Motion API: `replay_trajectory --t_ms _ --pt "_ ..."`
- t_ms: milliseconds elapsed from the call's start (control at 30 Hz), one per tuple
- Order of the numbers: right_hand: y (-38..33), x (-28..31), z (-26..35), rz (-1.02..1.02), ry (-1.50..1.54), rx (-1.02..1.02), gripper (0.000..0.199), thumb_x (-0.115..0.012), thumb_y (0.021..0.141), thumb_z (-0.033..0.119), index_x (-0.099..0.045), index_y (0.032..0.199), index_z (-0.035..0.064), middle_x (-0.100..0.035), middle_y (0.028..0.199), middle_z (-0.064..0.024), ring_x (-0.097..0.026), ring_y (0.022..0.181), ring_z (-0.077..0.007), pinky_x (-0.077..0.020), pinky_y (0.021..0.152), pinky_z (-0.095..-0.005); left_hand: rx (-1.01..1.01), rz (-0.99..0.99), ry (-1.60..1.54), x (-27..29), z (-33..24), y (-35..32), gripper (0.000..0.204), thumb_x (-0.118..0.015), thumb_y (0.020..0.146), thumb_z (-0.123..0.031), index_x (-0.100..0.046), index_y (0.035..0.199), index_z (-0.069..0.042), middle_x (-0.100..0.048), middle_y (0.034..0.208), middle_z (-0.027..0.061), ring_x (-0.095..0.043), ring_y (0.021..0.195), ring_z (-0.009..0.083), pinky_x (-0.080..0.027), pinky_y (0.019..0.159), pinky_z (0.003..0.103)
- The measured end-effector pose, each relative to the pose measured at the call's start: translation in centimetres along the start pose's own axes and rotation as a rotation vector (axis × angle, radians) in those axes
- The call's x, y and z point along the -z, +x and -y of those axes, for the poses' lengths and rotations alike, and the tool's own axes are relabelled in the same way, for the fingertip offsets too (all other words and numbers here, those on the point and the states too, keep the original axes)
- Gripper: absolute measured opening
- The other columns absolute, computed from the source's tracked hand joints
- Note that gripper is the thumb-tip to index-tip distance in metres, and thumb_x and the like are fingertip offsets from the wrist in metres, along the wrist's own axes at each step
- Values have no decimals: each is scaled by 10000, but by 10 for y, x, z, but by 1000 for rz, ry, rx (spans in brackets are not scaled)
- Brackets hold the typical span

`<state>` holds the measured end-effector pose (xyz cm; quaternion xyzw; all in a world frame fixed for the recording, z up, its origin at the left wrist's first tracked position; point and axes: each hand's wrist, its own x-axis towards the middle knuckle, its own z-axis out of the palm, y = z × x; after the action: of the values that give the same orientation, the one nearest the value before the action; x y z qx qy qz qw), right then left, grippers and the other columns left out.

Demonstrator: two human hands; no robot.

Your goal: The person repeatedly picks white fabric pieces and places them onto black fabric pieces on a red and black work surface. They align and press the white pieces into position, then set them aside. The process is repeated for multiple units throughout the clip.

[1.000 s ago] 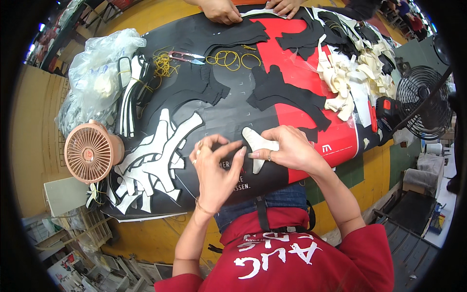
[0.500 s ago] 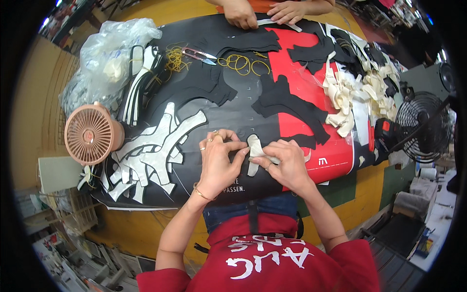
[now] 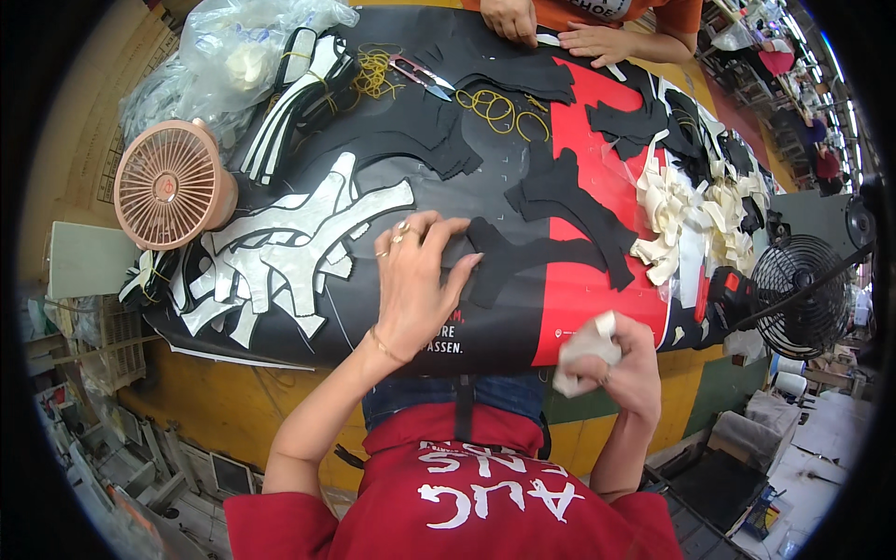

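Observation:
A black Y-shaped cut piece [image 3: 523,261] lies flat on the table mat before me, across its black and red parts. My left hand [image 3: 418,275] is beside its left end, thumb and index finger apart, with the fingertips at its edge. In my right hand [image 3: 625,364], over the table's near edge, is a crumpled cream-white sheet [image 3: 590,351], pinched between thumb and fingers. To the left of my left hand lies a loose pile of white-faced, black-edged cut pieces [image 3: 299,257]. Several black cut pieces [image 3: 569,191] lie just beyond the Y-shaped one.
A peach fan [image 3: 170,187] stands at left, near plastic bags [image 3: 247,56]. Thread snips [image 3: 420,75] and yellow rubber bands [image 3: 490,110] lie farther back. Crumpled cream scraps [image 3: 677,205] and a black fan [image 3: 798,294] are at right. A co-worker's hands [image 3: 597,42] work at the far edge.
My right hand has moved right and toward me with the cream-white sheet, away from my left hand. The black Y-shaped piece now shows flat on the mat. The view has shifted slightly.

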<state>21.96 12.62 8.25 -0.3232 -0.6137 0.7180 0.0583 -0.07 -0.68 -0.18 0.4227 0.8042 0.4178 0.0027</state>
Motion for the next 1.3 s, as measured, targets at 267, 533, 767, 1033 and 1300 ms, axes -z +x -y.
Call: replay_trajectory --t_ms 267,533,767,1033,1300 --pt "75 -21 -7 150 -621 102 245 -782 876 121 -714 1064 -22 -698 912 -52 -642 840 -114 -509 751 -300 -170 169 229 12 -19 -68 374 -767 815 -189 -711 1184 -161 -594 1198 51 -562 1096 231 -348 985 410" --pt "99 -32 4 301 -773 309 113 -652 930 79 -650 975 -25 -624 893 -145 -612 816 -352 -463 708 -429 -200 122 241 4 -10 -86 382 -783 792 -176 -715 1167 -155 -614 1249 49 -571 1145 230 -341 1033 430" --pt "102 -27 -5 315 -825 453 113 -703 914 101 -700 991 19 -645 861 -90 -613 747 -271 -460 645 -373 -198 114 289 2 -10 -89 339 -765 828 -224 -713 1157 -157 -641 1238 39 -589 1141 191 -320 1053 429" --pt "104 -28 -8 323 -831 424 107 -678 913 81 -683 1000 18 -654 897 -107 -624 824 -297 -477 718 -393 -187 117 278 4 -12 -88 390 -788 775 -169 -724 1159 -158 -632 1251 52 -579 1150 215 -324 1053 429" --pt "105 -30 -9 328 -832 434 87 -648 907 59 -664 985 24 -674 901 -130 -655 860 -340 -492 786 -424 -179 124 277 4 -12 -88 400 -790 780 -169 -720 1174 -159 -627 1249 53 -578 1151 214 -316 1056 428"
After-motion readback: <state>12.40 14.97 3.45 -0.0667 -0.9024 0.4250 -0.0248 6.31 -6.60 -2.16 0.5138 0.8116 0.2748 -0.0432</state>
